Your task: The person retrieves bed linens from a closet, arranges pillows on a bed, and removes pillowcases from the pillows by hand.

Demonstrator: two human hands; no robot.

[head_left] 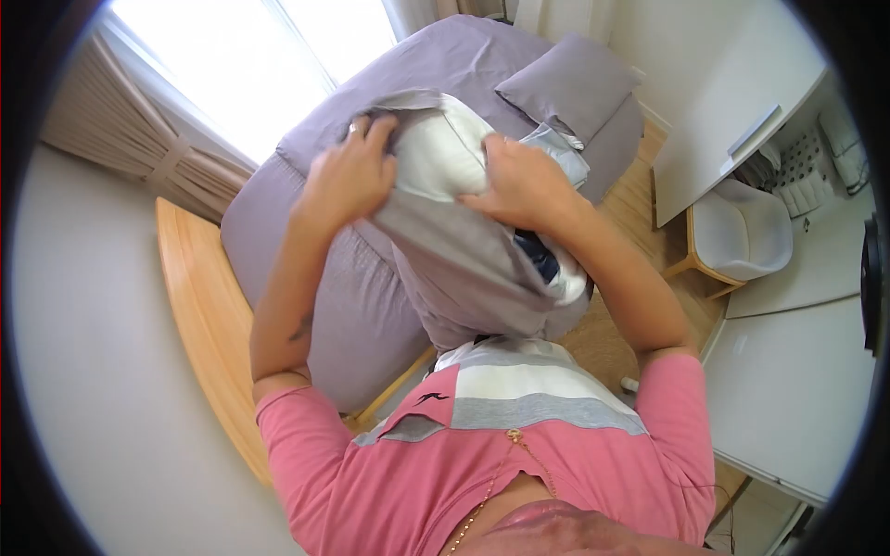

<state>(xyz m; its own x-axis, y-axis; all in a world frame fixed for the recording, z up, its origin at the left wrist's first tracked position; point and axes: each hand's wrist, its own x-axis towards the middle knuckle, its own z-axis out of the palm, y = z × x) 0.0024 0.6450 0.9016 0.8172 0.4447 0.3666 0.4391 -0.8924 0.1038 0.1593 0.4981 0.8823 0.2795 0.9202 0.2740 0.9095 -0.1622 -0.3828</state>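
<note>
A grey pillowcase (464, 246) hangs in front of my body above the bed, its mouth gaping away from me. Inside the opening shows a white pillow (438, 153). My left hand (354, 174) is closed on the left side of the pillowcase's rim, slightly blurred, with a ring on one finger. On the right side, my right hand (524, 181) grips the edge, its thumb lying against the white pillow. Below my right forearm, a dark blue and white cloth (538, 258) shows beside the pillowcase; how it is held is hidden.
A bed with a grey sheet (315, 278) lies ahead, its wooden footboard (199, 306) at left. A grey pillow (575, 83) and a pale folded cloth (561, 153) rest on it. At right stand a white desk (732, 130) and a chair (742, 232).
</note>
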